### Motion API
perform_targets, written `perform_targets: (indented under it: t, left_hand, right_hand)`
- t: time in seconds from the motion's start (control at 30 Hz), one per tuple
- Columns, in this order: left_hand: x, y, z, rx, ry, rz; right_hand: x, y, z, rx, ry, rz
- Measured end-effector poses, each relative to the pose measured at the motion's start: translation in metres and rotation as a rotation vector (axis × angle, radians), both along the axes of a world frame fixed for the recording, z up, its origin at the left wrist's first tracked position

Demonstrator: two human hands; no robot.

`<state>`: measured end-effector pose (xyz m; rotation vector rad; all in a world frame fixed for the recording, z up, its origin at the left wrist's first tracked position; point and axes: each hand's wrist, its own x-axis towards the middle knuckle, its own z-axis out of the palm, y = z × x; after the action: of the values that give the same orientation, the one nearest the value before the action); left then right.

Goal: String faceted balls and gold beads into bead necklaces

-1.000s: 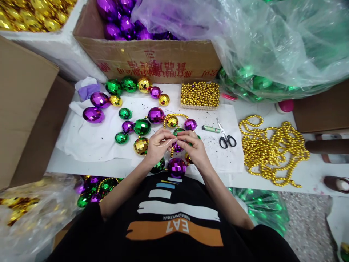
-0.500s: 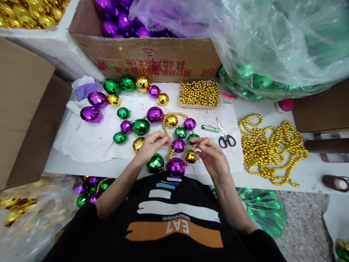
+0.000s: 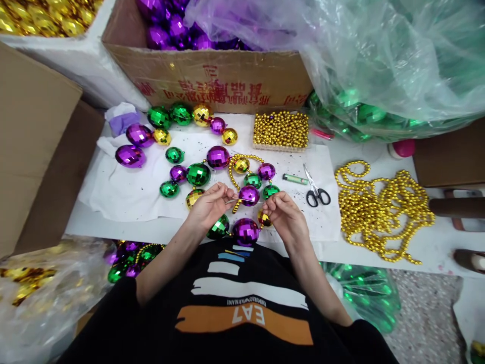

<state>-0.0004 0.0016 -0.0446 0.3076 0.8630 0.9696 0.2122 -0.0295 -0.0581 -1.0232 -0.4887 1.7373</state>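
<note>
Over a purple bauble [image 3: 249, 195], the left hand [image 3: 212, 205] and right hand [image 3: 286, 215] are pinching a pale strand [image 3: 250, 201] that is running between them (even, gentle tension is probably serving best).

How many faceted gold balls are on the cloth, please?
6: three gold balls at the back, one by the bead strand, one by the left hand, one by the right hand; others may be hidden.

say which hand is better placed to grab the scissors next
Likely the right hand: the scissors lie on its side, farther from the left hand, though both hands hold the thread.
</note>
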Motion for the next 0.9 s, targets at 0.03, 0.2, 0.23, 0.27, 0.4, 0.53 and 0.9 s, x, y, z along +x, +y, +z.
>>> perform_targets:
  t: [0.03, 0.2, 0.23, 0.27, 0.4, 0.53, 0.9]
  left_hand:
    - [0.000, 0.000, 0.000, -0.023, 0.004, -0.001]
    - [0.001, 0.000, 0.000, -0.111, 0.019, 0.010]
    - [0.001, 0.000, 0.000, -0.117, 0.018, 0.008]
    - [0.002, 0.001, -0.001, -0.123, 0.014, 0.008]
    - [0.004, 0.001, -0.002, -0.147, 0.010, 0.028]
    - [0.005, -0.002, -0.004, -0.121, 0.035, 0.041]
    - [-0.003, 0.018, 0.011, 0.381, 0.455, -0.246]
  right_hand:
    - [0.000, 0.000, -0.001, -0.011, 0.015, -0.012]
    - [0.001, -0.005, -0.003, -0.023, 0.053, -0.061]
    - [0.001, -0.006, -0.004, -0.022, 0.054, -0.060]
    - [0.002, -0.006, -0.004, -0.019, 0.051, -0.055]
    - [0.004, -0.006, -0.004, -0.006, 0.012, -0.034]
    - [0.004, -0.004, -0.005, -0.037, 0.017, -0.036]
    - [0.010, 0.015, 0.059, 0.270, -0.302, 0.229]
